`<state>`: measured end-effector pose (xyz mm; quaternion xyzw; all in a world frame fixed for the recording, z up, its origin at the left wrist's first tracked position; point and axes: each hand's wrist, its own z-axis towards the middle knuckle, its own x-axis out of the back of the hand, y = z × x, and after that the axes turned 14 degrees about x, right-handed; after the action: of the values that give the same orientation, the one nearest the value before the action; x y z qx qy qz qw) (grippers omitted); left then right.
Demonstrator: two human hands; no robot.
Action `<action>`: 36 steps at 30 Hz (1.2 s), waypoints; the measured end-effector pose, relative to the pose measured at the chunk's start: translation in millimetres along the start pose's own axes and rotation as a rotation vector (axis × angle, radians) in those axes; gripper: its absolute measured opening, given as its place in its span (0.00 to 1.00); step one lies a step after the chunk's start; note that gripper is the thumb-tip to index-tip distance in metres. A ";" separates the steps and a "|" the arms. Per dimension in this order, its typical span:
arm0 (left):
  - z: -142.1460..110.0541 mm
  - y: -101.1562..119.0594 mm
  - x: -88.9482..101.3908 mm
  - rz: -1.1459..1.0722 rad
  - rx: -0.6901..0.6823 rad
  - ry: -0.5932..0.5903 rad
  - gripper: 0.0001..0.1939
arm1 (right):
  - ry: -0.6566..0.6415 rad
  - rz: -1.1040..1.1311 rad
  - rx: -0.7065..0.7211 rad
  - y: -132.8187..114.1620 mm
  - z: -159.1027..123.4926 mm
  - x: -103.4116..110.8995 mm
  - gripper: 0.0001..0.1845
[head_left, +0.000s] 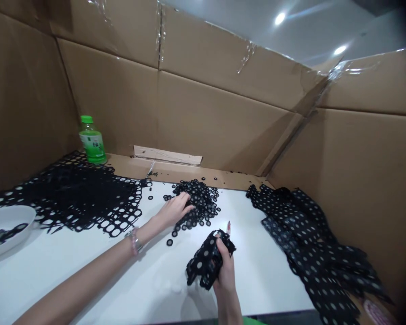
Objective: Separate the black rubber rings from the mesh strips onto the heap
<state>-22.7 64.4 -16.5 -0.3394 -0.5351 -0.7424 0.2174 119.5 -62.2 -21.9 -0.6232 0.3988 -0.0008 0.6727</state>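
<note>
My left hand (174, 210) rests at the near left side of a heap of small black rings (203, 201), its thumb apart from the fingers. Nothing shows clearly between them. Closed around a folded black rubber sheet with rows of round spots (205, 261) is my right hand (226, 271), above the white table. A slim pointed tool with some red on it (228, 227) sticks out beyond the sheet; I cannot tell whether the hand holds it or it lies on the table. A few loose rings (169, 242) lie near my left hand.
Black sheet waste full of holes (84, 194) is piled on the left, beside a green bottle (93, 142). A white bowl (27, 214) with black pieces sits at the left edge. Spotted black sheets (301, 239) are stacked on the right. Cardboard walls (216, 122) surround the table (138, 289).
</note>
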 end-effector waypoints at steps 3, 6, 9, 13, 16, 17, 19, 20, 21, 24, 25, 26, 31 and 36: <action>-22.8 26.1 7.4 -0.019 -0.104 -0.096 0.15 | -0.062 -0.079 -0.024 6.2 0.6 2.6 0.24; -44.6 48.4 14.6 -0.061 -0.208 -0.333 0.18 | -0.111 -0.124 -0.025 11.2 0.7 6.6 0.19; -56.6 58.6 17.8 -0.068 -0.238 -0.427 0.16 | -0.156 -0.142 -0.018 13.2 0.2 9.1 0.17; -54.7 47.5 11.1 -0.060 -0.223 -0.367 0.17 | -0.151 -0.137 0.053 11.8 -1.1 10.6 0.17; -37.7 22.0 3.5 -0.105 -0.045 -0.228 0.20 | -0.122 -0.030 0.053 7.1 -1.5 10.9 0.15; -29.6 12.2 2.1 -0.101 0.017 -0.168 0.20 | -0.109 0.013 0.039 5.0 -1.3 10.7 0.15; -12.3 -5.4 1.0 -0.073 0.079 -0.075 0.20 | -0.074 0.083 0.001 1.4 -0.3 9.2 0.15; -4.5 -11.9 1.0 -0.052 0.086 -0.052 0.20 | -0.054 0.106 -0.027 0.2 0.3 8.1 0.16; 2.0 -16.1 1.1 -0.031 0.086 -0.038 0.19 | -0.032 0.117 -0.061 -0.6 0.9 6.8 0.18; 9.5 -14.3 1.9 0.028 0.073 -0.026 0.14 | -0.010 0.126 -0.146 -0.1 1.7 3.6 0.22; 7.0 -9.1 2.5 0.042 0.067 -0.020 0.13 | -0.023 0.122 -0.157 0.6 1.7 3.2 0.22; 1.9 -2.3 3.5 0.051 0.047 -0.023 0.13 | -0.044 0.116 -0.157 1.5 1.7 3.2 0.23; -46.7 40.4 13.6 -0.022 -0.207 -0.274 0.17 | -0.150 0.119 -0.127 5.6 1.6 2.2 0.17; -70.7 57.6 21.1 -0.078 -0.168 -0.445 0.14 | -0.245 0.103 -0.057 8.2 0.4 -1.2 0.12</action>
<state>-16.6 -20.5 22.4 -0.4908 -0.5186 -0.6992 0.0364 114.8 -59.5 -28.2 -0.6163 0.3450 0.1211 0.6975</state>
